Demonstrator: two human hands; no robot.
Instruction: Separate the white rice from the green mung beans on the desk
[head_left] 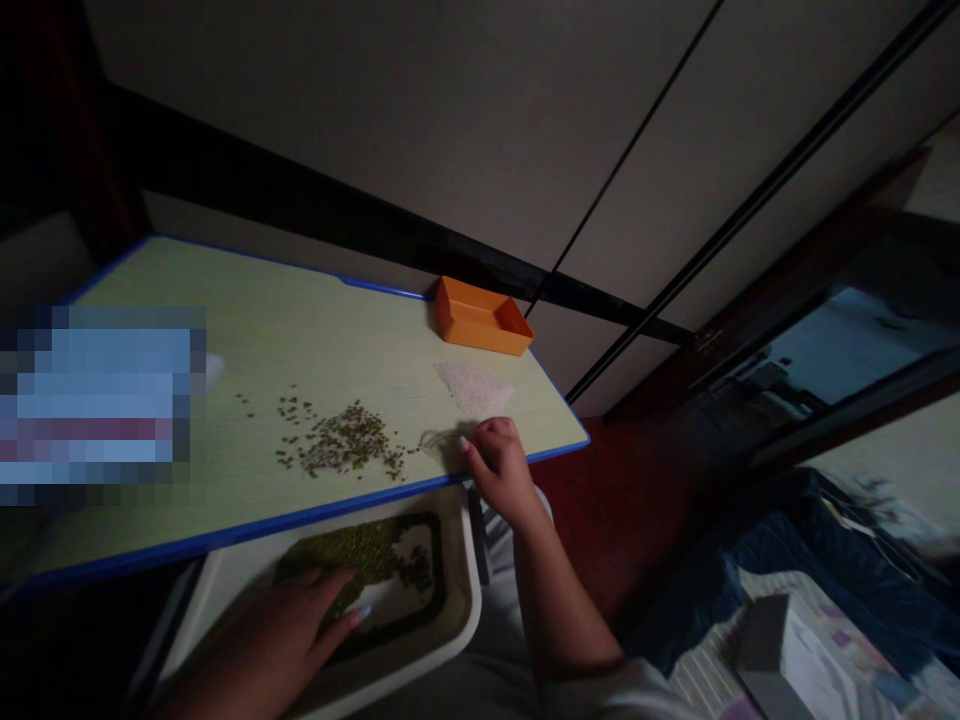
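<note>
Green heap (367,545): lies inside the pale tray (471,605) under the table's near edge, by my reckoning the portion already gathered; a small cluster of darker bits (412,565) sits beside it.
Loose pile (349,445): green and brown bits with pale specks among them, spread on the table (262,290) near its blue edge; looks like the part left over, a few strays lying off to its left.
White grains (469,388): already in a heap of their own on the table, between the orange box (480,336) and the right hand (504,465).
Left hand: reaches into the tray, fingers spread loosely over the green heap, thumb well away from them; I see nothing gripped, though what is under the palm is hidden from me.
Right hand: rests at the table's near edge, fingers curled in, thumb pointing towards the loose pile; whether anything is tucked inside, I cannot tell.
Count: 2 hands, 1 table, 1 tray, 1 orange box, 1 white heap, 1 loose pile, 1 green heap, 1 darker cluster; single grains are too many and too small to number.
</note>
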